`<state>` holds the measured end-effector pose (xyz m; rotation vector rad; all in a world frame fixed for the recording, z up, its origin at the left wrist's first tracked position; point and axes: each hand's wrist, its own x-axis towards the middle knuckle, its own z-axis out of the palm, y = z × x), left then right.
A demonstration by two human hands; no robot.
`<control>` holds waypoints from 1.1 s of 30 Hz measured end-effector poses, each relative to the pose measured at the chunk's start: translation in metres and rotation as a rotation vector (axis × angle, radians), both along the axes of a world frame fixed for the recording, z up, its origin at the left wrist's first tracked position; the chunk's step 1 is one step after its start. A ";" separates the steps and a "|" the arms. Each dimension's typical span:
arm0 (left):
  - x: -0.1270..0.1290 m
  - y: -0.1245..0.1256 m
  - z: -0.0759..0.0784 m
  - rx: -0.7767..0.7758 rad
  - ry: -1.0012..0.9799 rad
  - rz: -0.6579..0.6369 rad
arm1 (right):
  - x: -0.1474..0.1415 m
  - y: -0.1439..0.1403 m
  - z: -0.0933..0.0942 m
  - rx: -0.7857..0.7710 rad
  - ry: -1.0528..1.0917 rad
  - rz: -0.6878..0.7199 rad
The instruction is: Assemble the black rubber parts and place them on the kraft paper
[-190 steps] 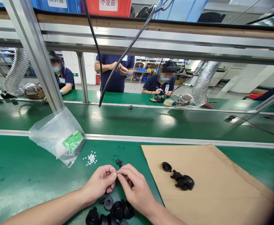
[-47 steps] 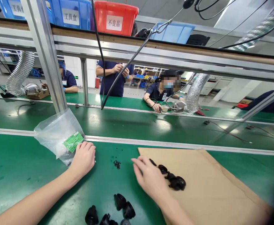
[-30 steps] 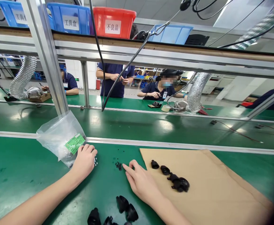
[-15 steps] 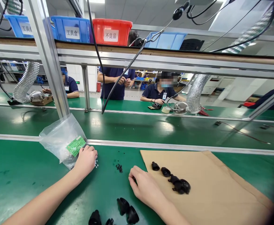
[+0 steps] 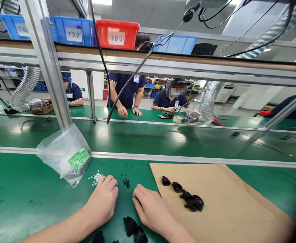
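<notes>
My left hand [image 5: 102, 201] rests knuckles-up on the green belt, its fingertips curled under, between a scatter of tiny white bits [image 5: 95, 177] and a small heap of tiny black bits [image 5: 126, 183]. My right hand [image 5: 150, 208] lies beside it, fingers bent down and together, near the edge of the brown sheet [image 5: 229, 206]. Whether either hand holds a bit is hidden. Several black round parts [image 5: 133, 230] lie just below both hands. More black parts [image 5: 188, 199] sit in a row on the brown sheet.
A clear plastic bag with a green label [image 5: 65, 153] leans against a slanted metal post [image 5: 48, 64]. A black cable [image 5: 127, 81] hangs over the middle belt. Other people work at the far bench. Bins stand on the overhead shelf [image 5: 117, 32].
My left hand left the white bits beside the bag and moved down and right. My right hand drew back from the black bits. Both now sit close together near the front.
</notes>
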<state>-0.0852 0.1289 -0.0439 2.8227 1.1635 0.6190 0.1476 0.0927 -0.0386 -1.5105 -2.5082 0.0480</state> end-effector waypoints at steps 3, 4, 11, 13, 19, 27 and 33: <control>-0.005 0.003 -0.005 -0.077 -0.001 -0.010 | -0.012 -0.009 0.001 0.017 -0.035 0.109; -0.007 0.005 -0.005 -0.098 0.004 -0.019 | -0.015 -0.011 0.001 0.020 -0.042 0.141; -0.008 0.014 0.002 -0.174 0.042 -0.074 | -0.019 -0.010 0.000 -0.058 0.201 0.160; -0.007 0.014 0.002 -0.167 0.063 -0.076 | -0.017 -0.007 0.000 -0.082 0.284 0.126; -0.003 0.006 0.003 -0.267 -0.075 -0.064 | -0.017 -0.001 -0.002 -0.121 0.505 0.085; 0.021 -0.010 -0.011 -1.367 -0.894 -0.051 | -0.017 -0.001 -0.005 -0.136 0.824 0.167; 0.020 -0.009 -0.018 -1.425 -0.988 -0.116 | -0.018 0.002 -0.004 -0.130 0.821 0.218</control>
